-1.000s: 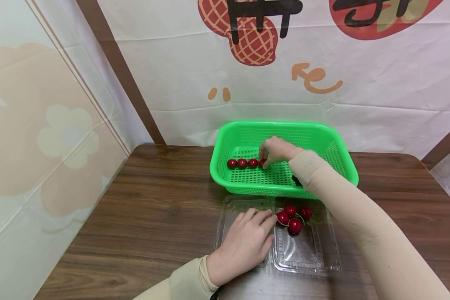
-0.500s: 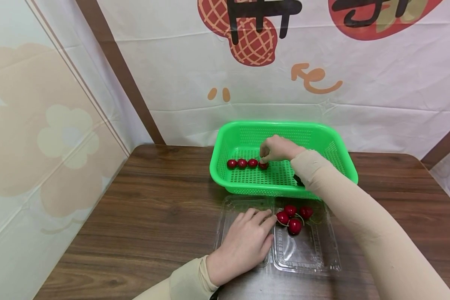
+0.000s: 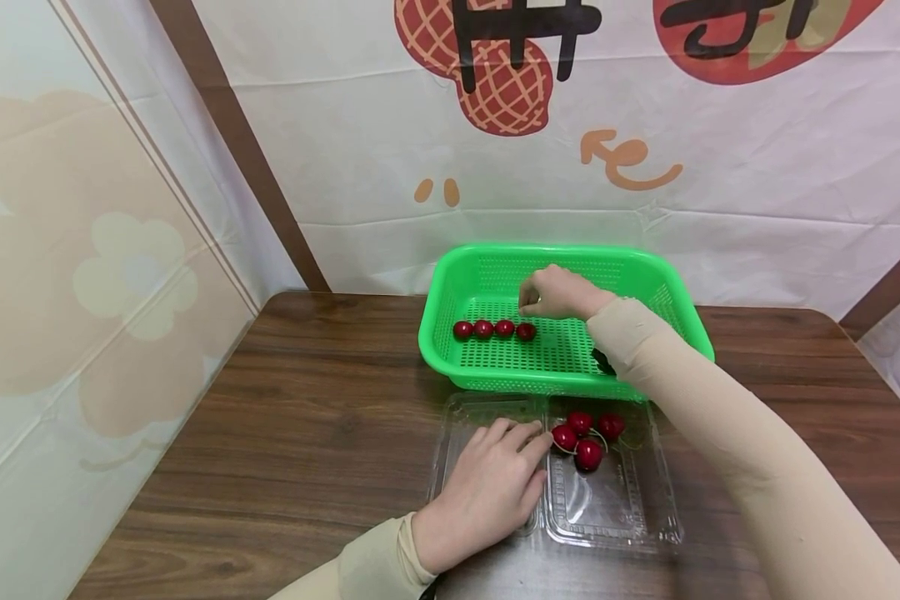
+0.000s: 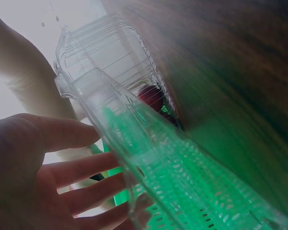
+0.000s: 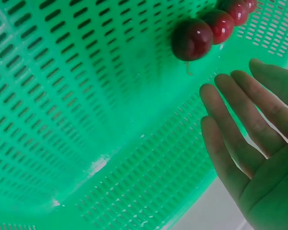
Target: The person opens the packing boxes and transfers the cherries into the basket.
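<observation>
My right hand is inside the green plastic basket, just above a row of several red cherries. In the right wrist view its fingers are loosely extended, apart from the nearest cherry, and hold nothing. A short stem shows under that cherry. My left hand rests with extended fingers on the left half of a clear plastic clamshell box. The left wrist view shows these fingers touching its clear wall. In the right half lie several stemmed cherries.
The basket stands at the back of the brown wooden table, against a printed white cloth backdrop. The clear box lies directly in front of it. My right forearm reaches across the basket's front rim, and a dark object by the wrist is partly covered.
My right hand lets go of the rightmost cherry in the row and rises slightly away from it. That cherry now lies uncovered. The left hand stays in place.
</observation>
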Tool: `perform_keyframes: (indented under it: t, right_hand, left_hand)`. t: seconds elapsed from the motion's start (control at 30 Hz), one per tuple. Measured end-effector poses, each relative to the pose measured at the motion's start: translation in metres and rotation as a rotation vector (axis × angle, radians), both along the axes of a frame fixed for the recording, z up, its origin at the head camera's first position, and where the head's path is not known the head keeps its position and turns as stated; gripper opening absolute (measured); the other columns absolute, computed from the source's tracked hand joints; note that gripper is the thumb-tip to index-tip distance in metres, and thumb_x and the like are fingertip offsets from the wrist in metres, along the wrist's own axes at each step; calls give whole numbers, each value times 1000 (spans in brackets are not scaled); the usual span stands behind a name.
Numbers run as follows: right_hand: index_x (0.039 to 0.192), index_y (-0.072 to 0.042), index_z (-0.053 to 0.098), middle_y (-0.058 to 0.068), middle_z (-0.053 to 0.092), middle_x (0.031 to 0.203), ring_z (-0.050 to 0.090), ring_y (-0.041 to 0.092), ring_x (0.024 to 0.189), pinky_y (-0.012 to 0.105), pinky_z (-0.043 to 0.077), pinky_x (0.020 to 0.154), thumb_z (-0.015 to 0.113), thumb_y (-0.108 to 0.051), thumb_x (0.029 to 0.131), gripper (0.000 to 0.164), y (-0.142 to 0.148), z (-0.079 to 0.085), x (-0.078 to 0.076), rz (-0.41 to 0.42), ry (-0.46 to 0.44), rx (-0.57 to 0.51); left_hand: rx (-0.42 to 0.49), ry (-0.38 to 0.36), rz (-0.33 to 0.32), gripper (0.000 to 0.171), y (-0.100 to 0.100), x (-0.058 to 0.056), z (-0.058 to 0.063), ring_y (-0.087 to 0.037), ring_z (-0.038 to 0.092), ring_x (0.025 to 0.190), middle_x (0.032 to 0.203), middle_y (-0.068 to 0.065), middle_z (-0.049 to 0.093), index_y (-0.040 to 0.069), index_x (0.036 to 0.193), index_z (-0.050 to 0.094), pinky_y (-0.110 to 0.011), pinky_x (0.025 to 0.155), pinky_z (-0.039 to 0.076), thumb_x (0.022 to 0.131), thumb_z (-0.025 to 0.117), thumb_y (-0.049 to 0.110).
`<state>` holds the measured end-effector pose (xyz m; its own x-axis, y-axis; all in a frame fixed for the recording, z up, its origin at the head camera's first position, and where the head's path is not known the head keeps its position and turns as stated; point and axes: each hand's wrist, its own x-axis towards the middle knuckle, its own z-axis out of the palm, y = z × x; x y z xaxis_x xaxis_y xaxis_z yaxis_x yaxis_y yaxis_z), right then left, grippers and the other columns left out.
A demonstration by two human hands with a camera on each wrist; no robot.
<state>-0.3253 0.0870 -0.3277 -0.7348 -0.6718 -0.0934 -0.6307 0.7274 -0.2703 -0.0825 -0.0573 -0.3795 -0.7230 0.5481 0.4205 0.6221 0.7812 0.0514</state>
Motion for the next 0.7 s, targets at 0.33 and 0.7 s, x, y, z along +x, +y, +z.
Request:
perform_keyframes:
  t: [0.33, 0.7]
  right_hand:
    - [96, -12, 70, 2, 68, 93, 61, 15, 84, 38, 52, 77, 61, -25, 87, 18, 5, 13, 5, 32, 57, -31]
    - [92, -16, 70, 1, 68, 90, 60, 13, 81, 38, 52, 74, 61, -24, 86, 13, 13, 27, 15, 52, 96, -67]
  left_hand:
    - [1, -9, 4, 34, 0, 0, -1, -19, 53, 102, 116, -5, 64, 12, 113, 66, -33, 78, 48, 82, 61, 27]
    - [-2, 0, 2, 34, 0, -1, -1, -19, 53, 102, 116, -4, 64, 12, 113, 65, -33, 77, 48, 82, 60, 27]
